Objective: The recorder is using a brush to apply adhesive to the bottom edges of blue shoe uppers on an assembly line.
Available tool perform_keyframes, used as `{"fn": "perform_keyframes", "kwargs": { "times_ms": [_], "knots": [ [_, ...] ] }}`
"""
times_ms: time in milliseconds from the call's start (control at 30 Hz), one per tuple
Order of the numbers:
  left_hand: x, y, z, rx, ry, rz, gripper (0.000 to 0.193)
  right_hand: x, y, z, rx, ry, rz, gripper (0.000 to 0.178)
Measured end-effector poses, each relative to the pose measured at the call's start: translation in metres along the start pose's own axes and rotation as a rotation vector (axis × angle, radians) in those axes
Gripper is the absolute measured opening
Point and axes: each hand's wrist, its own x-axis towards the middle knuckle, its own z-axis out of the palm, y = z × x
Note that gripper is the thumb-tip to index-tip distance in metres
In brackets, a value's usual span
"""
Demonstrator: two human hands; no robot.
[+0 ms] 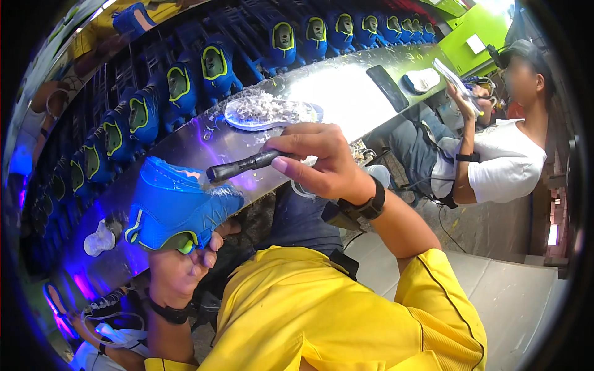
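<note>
My left hand grips a blue shoe upper from below, fingers closed at its yellow-green-edged collar. The upper's sole side is turned up and its pale inner edge shows near the toe. In my right hand is a slim black pen-shaped tool, pinched between thumb and fingers. Its front end points left, just over the edge of the upper; I cannot tell whether it touches. Behind my right hand a shoe sole heaped with whitish scraps lies on the metal bench.
A metal bench runs across, bearing a dark flat tray, a white shoe part and a crumpled white lump. Beyond it stand several blue shoes on a rack. A seated co-worker at the right holds a white piece.
</note>
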Motion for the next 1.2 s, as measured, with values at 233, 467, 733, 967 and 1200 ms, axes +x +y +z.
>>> {"fn": "perform_keyframes", "kwargs": {
  "times_ms": [233,467,733,967,1200],
  "knots": [
    [0.025,-0.008,-0.005,0.257,0.044,0.106,0.070,-0.028,0.025,0.018,0.167,0.180,0.252,0.022],
    [0.083,0.006,0.045,0.162,-0.014,0.216,0.063,-0.039,0.007,0.005,0.145,0.147,0.410,0.016],
    [0.229,0.098,0.164,1.095,-0.099,0.611,0.077,-0.066,0.032,-0.043,0.373,0.502,0.564,0.029],
    [0.428,0.191,0.211,2.132,0.474,1.188,0.082,-0.081,0.041,-0.036,0.346,0.541,0.629,0.029],
    [0.445,0.187,0.206,2.205,0.423,1.166,0.061,-0.082,0.043,-0.032,0.360,0.543,0.701,0.027]
  ]
}}
